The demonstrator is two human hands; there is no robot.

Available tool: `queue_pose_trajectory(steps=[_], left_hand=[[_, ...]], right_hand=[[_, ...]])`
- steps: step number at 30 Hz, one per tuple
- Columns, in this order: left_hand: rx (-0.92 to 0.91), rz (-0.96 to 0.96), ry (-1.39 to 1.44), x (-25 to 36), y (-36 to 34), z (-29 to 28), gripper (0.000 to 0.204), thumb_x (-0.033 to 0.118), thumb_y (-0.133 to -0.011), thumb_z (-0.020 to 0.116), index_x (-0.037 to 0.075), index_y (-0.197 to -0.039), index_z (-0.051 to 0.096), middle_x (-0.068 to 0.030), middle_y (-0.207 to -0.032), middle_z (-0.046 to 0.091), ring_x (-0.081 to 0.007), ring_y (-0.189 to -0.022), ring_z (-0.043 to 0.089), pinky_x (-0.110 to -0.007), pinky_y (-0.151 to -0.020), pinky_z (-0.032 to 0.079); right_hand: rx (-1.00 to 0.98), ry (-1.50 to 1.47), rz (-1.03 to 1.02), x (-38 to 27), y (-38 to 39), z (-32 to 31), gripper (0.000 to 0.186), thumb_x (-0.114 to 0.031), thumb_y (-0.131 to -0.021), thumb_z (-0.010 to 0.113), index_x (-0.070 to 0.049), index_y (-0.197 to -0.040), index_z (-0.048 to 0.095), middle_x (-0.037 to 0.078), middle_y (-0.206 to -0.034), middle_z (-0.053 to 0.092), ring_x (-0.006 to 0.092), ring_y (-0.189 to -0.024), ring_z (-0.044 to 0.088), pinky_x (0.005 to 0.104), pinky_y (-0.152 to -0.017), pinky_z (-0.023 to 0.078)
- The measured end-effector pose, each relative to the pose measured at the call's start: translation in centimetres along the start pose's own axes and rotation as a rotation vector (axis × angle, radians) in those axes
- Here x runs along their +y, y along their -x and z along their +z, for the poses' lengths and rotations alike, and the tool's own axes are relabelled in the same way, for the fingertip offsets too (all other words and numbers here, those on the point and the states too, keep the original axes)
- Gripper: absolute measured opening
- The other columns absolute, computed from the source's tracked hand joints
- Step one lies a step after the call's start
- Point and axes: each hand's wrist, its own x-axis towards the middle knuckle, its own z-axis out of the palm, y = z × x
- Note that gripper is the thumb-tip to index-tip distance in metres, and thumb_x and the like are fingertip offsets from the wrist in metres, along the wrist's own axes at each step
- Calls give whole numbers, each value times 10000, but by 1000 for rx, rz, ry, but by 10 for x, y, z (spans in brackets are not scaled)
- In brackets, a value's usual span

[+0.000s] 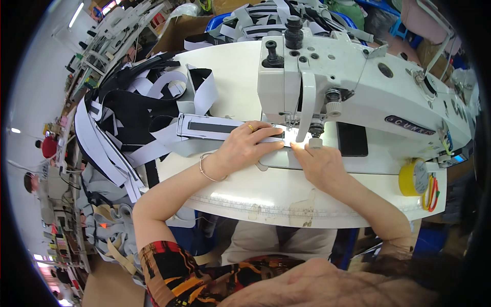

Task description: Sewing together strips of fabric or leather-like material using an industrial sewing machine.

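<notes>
A long white fabric strip (215,134) with a black band along its middle lies on the sewing machine's bed, leading up to the lit needle area. My left hand (244,147), with a ring and a bracelet, grips this strip just left of the needle, index finger and thumb pressed to it. At the right, my right hand (321,162) pinches the strip's end close to the presser foot (290,123). The fingertips of both hands are nearly together. The white sewing machine (353,87) rises behind them; glare hides the stitching spot.
A tangled heap of black and white strips (138,102) covers the table's left side. More strips fill a blue bin (217,21) behind. A yellow tape roll (412,178) and orange-handled scissors (432,194) sit at the right edge. A black flat pad (353,139) lies beside the needle.
</notes>
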Motion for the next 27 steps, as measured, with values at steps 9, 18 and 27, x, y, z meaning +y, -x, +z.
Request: queue_pose_trajectory(steps=[9,18,27], left_hand=[[-13,-15,139,-14,1,-1,253,46,-679,718,154,-908,732,-15,-1080,700,-210,-948,663,-315,-771,573],[2,29,131,-15,-2,2,262,45,-686,717,155,-923,732,-26,-1070,705,-213,-939,672,-320,-764,576],[-3,57,14,-13,-3,3,272,59,-693,710,160,-945,728,-46,-1085,703,-220,-966,662,-330,-779,572]], right_hand=[[-45,4,63,-4,-4,-4,280,-98,-829,701,-107,-1108,686,14,-711,624,180,-497,583,331,-411,421],[-8,11,72,3,1,4,379,-101,-792,677,-162,-1165,700,34,-545,468,174,-432,464,328,-388,373],[139,-171,116,17,-7,-11,107,-111,-820,691,-65,-913,717,57,-598,534,191,-468,532,336,-446,430]])
